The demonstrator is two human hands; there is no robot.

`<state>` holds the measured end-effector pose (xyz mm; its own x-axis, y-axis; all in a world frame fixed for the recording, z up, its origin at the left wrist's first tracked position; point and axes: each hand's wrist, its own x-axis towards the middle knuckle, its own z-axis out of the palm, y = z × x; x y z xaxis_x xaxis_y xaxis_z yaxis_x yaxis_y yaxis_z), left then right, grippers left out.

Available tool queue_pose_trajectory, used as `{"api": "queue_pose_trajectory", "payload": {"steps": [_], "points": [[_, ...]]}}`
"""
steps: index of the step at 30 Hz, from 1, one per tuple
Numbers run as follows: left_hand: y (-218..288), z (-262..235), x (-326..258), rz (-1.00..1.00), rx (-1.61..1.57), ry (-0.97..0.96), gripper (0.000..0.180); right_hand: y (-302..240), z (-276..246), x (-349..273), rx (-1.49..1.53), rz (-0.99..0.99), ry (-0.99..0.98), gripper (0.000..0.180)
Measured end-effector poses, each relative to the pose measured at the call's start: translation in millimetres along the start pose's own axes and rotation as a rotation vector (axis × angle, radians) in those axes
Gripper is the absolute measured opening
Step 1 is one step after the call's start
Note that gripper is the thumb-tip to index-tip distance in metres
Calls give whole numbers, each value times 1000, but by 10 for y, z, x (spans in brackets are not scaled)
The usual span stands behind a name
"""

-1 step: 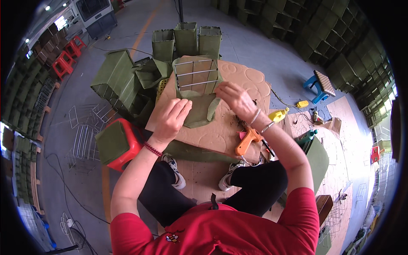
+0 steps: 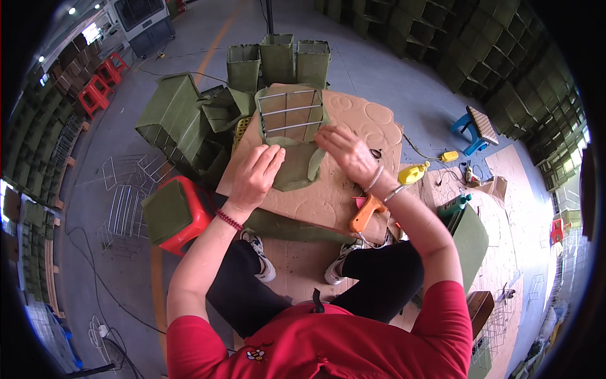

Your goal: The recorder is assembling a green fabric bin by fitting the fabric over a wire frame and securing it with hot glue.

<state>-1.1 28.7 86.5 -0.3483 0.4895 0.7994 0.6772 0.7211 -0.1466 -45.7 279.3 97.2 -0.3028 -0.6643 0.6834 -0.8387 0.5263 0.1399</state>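
Note:
A wire frame (image 2: 291,108), partly wrapped in green fabric (image 2: 297,165), lies on a cardboard-topped work surface (image 2: 363,117) in front of me. My left hand (image 2: 257,169) has its fingers pressed together at the fabric's left side, by the frame's near corner. At the opposite near corner my right hand (image 2: 346,150) pinches the fabric's edge. A fabric flap hangs toward me between the two hands. To the right, under my right forearm, lies an orange glue gun (image 2: 365,215).
Green fabric-covered boxes (image 2: 276,60) stand behind the work surface and at its left. A red stool (image 2: 199,218) with green fabric sits left; bare wire frames (image 2: 126,208) lie beyond it. At right are a yellow bottle (image 2: 413,173), a blue stool (image 2: 475,129) and a green bottle (image 2: 457,203).
My right hand has shifted slightly left and down along the fabric's edge. The left hand stays nearly in place.

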Motion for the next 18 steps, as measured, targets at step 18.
{"api": "queue_pose_trajectory", "payload": {"steps": [18], "points": [[-37, 227, 723, -419, -393, -464, 11, 459, 83, 304, 373, 49, -361, 19]]}}
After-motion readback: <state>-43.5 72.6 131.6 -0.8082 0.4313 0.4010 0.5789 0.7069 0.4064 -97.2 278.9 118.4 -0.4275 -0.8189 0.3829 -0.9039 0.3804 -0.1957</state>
